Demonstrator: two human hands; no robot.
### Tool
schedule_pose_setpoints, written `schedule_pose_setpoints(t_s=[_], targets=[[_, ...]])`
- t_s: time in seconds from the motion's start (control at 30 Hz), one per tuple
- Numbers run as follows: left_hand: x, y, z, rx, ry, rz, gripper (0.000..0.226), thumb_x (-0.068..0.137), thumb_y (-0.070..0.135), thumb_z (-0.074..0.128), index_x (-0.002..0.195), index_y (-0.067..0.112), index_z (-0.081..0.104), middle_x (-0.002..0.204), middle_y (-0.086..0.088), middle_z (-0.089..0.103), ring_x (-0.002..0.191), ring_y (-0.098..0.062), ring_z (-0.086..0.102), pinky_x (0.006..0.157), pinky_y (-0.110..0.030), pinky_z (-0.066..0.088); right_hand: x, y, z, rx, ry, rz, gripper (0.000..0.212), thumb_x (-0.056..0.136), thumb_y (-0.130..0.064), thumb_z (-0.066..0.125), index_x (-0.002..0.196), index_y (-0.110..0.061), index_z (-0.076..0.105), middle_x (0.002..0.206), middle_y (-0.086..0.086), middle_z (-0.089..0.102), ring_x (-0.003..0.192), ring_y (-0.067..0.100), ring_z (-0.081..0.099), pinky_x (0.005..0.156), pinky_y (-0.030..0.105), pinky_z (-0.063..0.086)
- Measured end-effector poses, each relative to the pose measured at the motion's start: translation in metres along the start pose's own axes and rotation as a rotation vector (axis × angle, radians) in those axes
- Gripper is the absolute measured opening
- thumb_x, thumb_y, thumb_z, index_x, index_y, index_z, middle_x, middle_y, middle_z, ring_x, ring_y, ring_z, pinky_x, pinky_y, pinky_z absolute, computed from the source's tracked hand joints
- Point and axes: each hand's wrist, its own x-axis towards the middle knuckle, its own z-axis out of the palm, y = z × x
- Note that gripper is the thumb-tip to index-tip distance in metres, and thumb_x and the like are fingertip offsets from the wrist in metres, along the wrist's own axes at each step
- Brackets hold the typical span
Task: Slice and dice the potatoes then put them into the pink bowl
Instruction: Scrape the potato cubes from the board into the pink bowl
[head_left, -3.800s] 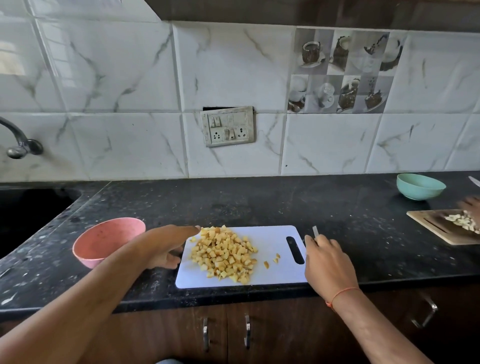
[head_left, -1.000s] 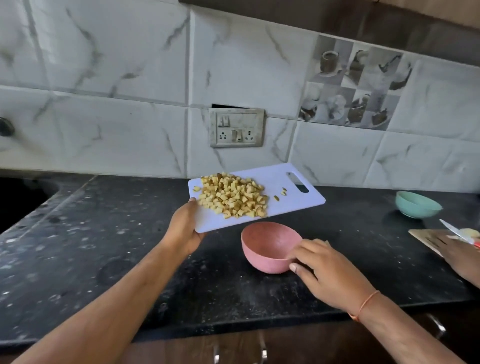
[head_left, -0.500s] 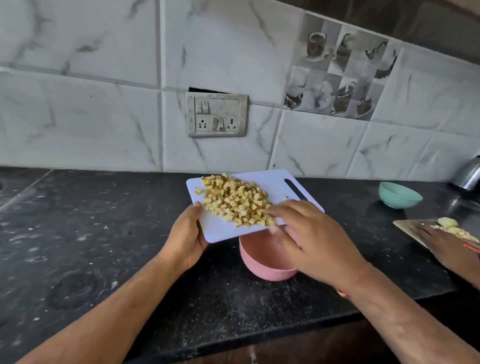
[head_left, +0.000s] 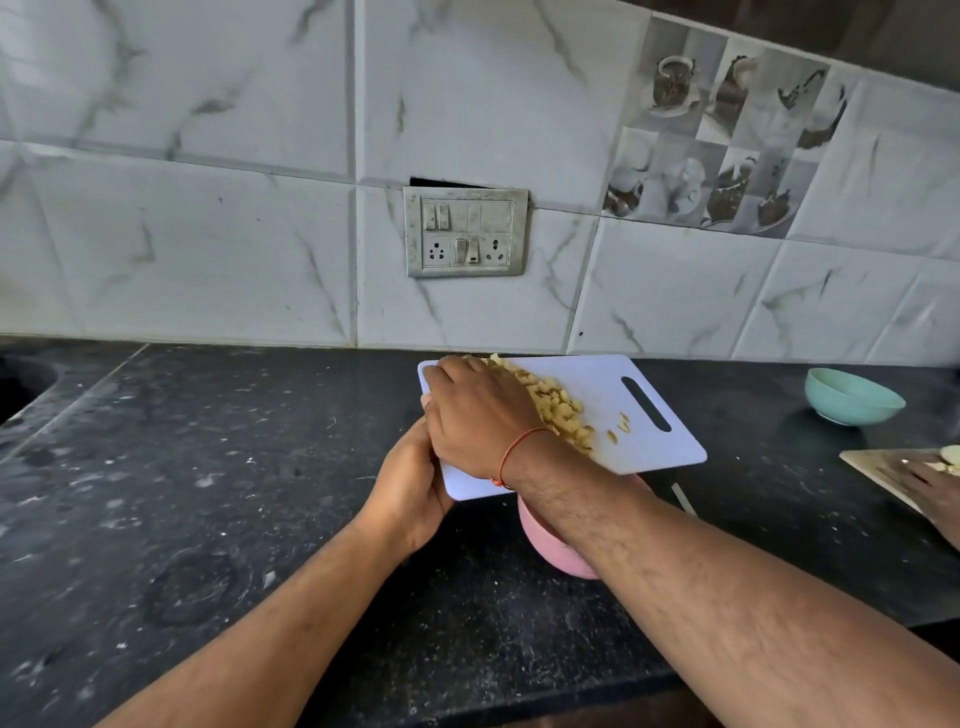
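Note:
My left hand (head_left: 410, 483) grips the near left corner of the white cutting board (head_left: 623, 415) and holds it in the air over the pink bowl (head_left: 545, 545). The board and my right forearm hide most of the bowl. Diced potato pieces (head_left: 558, 410) lie in a heap on the board, with a few loose ones near the handle slot. My right hand (head_left: 478, 410) lies flat on the board's left part, fingers against the far left end of the heap, holding nothing.
A teal bowl (head_left: 852, 397) stands at the right on the black counter (head_left: 208, 493). Another person's hand (head_left: 935, 486) rests on a wooden board (head_left: 883, 467) at the right edge. A knife tip (head_left: 683, 499) lies beside the pink bowl. A sink opening (head_left: 21, 384) is far left.
My right hand has moved from the heap's near right side across to its far left end on the board. The board stays lifted over the pink bowl.

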Motion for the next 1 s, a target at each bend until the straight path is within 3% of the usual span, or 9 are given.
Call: schedule_pose_setpoints(t_s=[0.17, 0.27, 0.47, 0.67, 0.83, 1.0], targets=[[0.002, -0.001, -0.001, -0.041, 0.029, -0.018, 0.041, 0.115, 0.031, 0.042, 0.136, 0.006, 0.066, 0.130, -0.022, 0.072, 0.119, -0.034, 0.071, 0.091, -0.046, 0.063, -0.013, 0.005, 0.007, -0.035, 0.134, -0.055, 0.019, 0.095, -0.027, 0.055, 0.094, -0.013, 0.067, 0.096, 0.007, 0.065, 0.092, 0.030, 0.062, 0.075, 0.042, 0.048], [0.003, -0.003, -0.002, -0.054, 0.070, -0.022, 0.040, 0.115, 0.029, 0.040, 0.136, 0.005, 0.064, 0.128, -0.020, 0.071, 0.115, -0.032, 0.071, 0.083, -0.043, 0.064, -0.024, 0.007, 0.005, -0.030, 0.192, -0.082, 0.009, 0.088, -0.025, 0.065, 0.087, -0.016, 0.066, 0.089, 0.003, 0.065, 0.088, 0.027, 0.062, 0.067, 0.037, 0.047], [0.001, -0.002, 0.000, -0.040, 0.083, -0.025, 0.042, 0.116, 0.033, 0.035, 0.138, 0.011, 0.064, 0.127, -0.015, 0.075, 0.113, -0.027, 0.075, 0.086, -0.042, 0.061, -0.054, 0.018, -0.005, -0.005, 0.167, -0.120, 0.013, 0.097, -0.027, 0.054, 0.094, -0.019, 0.064, 0.098, 0.000, 0.063, 0.096, 0.026, 0.059, 0.078, 0.042, 0.051], [-0.001, -0.001, 0.001, -0.022, 0.069, -0.038, 0.044, 0.117, 0.034, 0.031, 0.142, 0.012, 0.060, 0.130, -0.012, 0.075, 0.121, -0.028, 0.072, 0.097, -0.046, 0.057, -0.088, 0.034, -0.019, 0.026, 0.111, -0.127, 0.021, 0.102, -0.030, 0.048, 0.109, -0.020, 0.066, 0.109, -0.003, 0.062, 0.104, 0.021, 0.056, 0.085, 0.039, 0.051], [-0.003, 0.000, 0.003, -0.012, 0.078, -0.035, 0.043, 0.117, 0.035, 0.032, 0.140, 0.013, 0.060, 0.127, -0.011, 0.076, 0.118, -0.028, 0.074, 0.097, -0.047, 0.058, -0.114, 0.048, -0.031, 0.064, 0.068, -0.100, 0.022, 0.100, -0.032, 0.052, 0.115, -0.023, 0.066, 0.115, -0.007, 0.062, 0.108, 0.017, 0.056, 0.087, 0.034, 0.052], [-0.004, 0.001, 0.003, -0.010, 0.106, -0.050, 0.038, 0.117, 0.035, 0.033, 0.134, 0.017, 0.062, 0.122, -0.007, 0.078, 0.112, -0.025, 0.076, 0.083, -0.041, 0.065, -0.138, 0.059, -0.044, 0.101, 0.023, -0.050, 0.016, 0.099, -0.028, 0.056, 0.106, -0.024, 0.069, 0.108, -0.009, 0.063, 0.103, 0.013, 0.055, 0.085, 0.031, 0.053]])
